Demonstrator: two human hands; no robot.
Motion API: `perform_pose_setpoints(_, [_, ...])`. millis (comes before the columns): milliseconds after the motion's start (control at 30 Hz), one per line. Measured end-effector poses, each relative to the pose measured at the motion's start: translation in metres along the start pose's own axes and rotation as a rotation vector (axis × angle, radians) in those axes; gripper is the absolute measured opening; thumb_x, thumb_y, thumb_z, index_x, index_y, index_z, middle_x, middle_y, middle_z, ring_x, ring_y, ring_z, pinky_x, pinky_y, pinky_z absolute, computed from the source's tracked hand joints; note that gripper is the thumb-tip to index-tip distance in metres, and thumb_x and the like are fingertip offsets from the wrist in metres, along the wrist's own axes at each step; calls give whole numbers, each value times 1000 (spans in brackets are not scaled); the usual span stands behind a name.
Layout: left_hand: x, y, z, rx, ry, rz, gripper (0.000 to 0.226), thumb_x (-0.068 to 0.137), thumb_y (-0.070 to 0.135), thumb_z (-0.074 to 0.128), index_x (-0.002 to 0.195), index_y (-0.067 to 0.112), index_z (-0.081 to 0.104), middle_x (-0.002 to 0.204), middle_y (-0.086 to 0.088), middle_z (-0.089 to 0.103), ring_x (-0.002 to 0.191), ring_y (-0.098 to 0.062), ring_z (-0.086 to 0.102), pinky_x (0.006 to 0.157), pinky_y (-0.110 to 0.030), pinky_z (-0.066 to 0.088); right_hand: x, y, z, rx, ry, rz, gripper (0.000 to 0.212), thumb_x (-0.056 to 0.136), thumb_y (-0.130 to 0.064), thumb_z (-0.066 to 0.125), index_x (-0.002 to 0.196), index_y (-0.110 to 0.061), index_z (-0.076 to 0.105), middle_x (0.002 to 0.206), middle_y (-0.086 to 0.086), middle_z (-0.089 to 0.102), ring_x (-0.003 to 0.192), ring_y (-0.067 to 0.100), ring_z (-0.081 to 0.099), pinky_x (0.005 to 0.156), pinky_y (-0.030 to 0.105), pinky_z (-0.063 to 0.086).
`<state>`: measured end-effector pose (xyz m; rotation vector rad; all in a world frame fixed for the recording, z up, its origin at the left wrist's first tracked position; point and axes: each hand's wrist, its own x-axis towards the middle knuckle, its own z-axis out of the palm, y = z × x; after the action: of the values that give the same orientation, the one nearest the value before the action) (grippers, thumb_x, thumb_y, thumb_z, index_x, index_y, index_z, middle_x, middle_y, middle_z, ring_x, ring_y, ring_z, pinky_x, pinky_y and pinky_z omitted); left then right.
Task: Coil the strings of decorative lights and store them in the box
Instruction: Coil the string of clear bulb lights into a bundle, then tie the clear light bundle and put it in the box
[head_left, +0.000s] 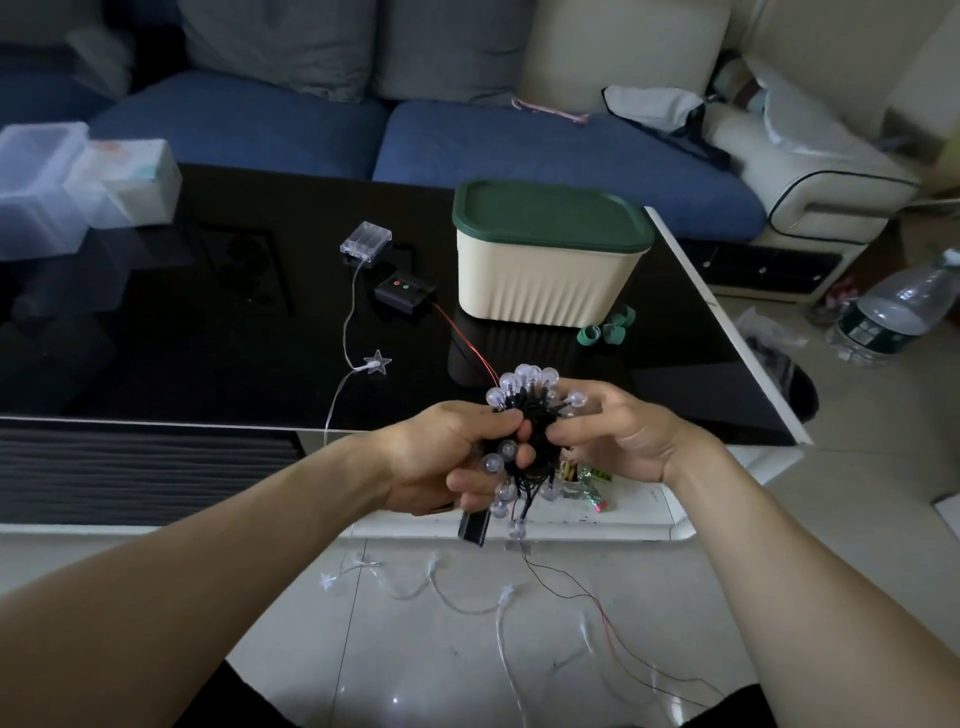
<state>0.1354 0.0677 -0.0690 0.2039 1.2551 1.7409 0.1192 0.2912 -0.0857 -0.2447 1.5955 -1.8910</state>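
A bundle of black-wired lights with round clear bulbs (527, 400) is held over the table's front edge. My left hand (457, 457) grips its lower part, fingers curled round wires and bulbs. My right hand (613, 431) pinches its right side. A black battery box (474, 526) hangs below my left hand. A red and black wire runs from the bundle to a black controller (405, 293) on the table. The cream box with a dark green lid (550, 254) stands shut behind it. A clear-wired star string (376, 362) runs from a clear battery case (365, 242) down to the floor.
Clear plastic containers (78, 182) sit at the black table's far left. Green bands (608, 327) lie by the box's front right corner. Loose star lights and wires (498, 603) sprawl on the tiled floor. A water bottle (898, 312) lies at right. A sofa runs behind.
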Motion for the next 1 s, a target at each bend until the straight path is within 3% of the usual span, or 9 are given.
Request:
perform_pose_setpoints(33, [2, -2, 0, 9, 43, 9, 24, 105, 22, 34, 89, 11, 48, 74, -2, 55, 33, -5, 27, 38, -19, 29, 3, -2, -5, -27, 62, 21, 47, 80, 5, 71, 125, 3, 60, 114, 20, 66, 110, 34, 63, 101, 51, 47])
perform_pose_setpoints(100, [6, -2, -3, 22, 133, 19, 24, 106, 23, 34, 91, 10, 47, 75, -4, 54, 33, -6, 25, 38, -20, 29, 10, -7, -13, -268, 324, -13, 60, 66, -11, 90, 121, -8, 66, 115, 12, 69, 112, 31, 65, 98, 40, 52])
perform_pose_setpoints(200, [11, -1, -6, 19, 256, 23, 24, 106, 25, 34, 93, 10, 46, 76, -6, 52, 34, -8, 24, 38, -22, 30, 19, -8, -21, -636, 618, -44, 65, 59, -41, 91, 115, -19, 69, 113, -3, 68, 104, 16, 66, 88, 24, 53])
perform_pose_setpoints(333, [15, 1, -5, -5, 328, 18, 24, 107, 25, 34, 91, 11, 45, 75, -5, 51, 33, -8, 23, 38, -21, 30, 37, 3, -46, -1007, 900, -97, 44, 93, -19, 69, 135, -15, 57, 140, 4, 51, 128, 25, 49, 100, 35, 43])
perform_pose_setpoints(467, [20, -1, 1, 15, 382, -1, 24, 107, 23, 36, 88, 11, 46, 74, -7, 50, 34, -10, 24, 38, -22, 31, 52, 7, -61, -1273, 861, 66, 55, 98, -11, 51, 151, -15, 36, 159, 2, 31, 140, 32, 31, 110, 47, 33])
perform_pose_setpoints(600, [25, -2, 2, 47, 403, -37, 25, 106, 23, 37, 85, 11, 46, 68, -5, 49, 36, -12, 25, 38, -22, 32, 62, 13, -66, -1333, 928, 54, 48, 98, -13, 50, 146, -15, 42, 150, 6, 43, 132, 32, 40, 107, 47, 34])
perform_pose_setpoints(767, [28, -2, 6, 88, 415, -51, 22, 105, 22, 39, 88, 12, 46, 72, -5, 50, 38, -11, 26, 39, -23, 32, 66, 18, -67, -1230, 976, -39, 34, 98, -12, 56, 131, -5, 58, 134, 16, 45, 122, 34, 48, 101, 39, 41])
perform_pose_setpoints(900, [29, -2, 9, 108, 432, -34, 23, 106, 21, 37, 87, 11, 47, 69, -6, 49, 39, -13, 27, 40, -24, 35, 54, 12, -59, -1129, 877, 22, 26, 100, -18, 58, 124, -11, 62, 129, 11, 44, 99, 25, 55, 87, 28, 39])
perform_pose_setpoints(1000, [27, -2, 11, 73, 462, -22, 23, 106, 19, 37, 87, 10, 46, 63, -4, 50, 39, -13, 27, 40, -24, 34, 34, 1, -38, -847, 799, -131, 18, 100, -13, 59, 117, -16, 65, 109, 6, 62, 92, 18, 63, 87, 31, 49])
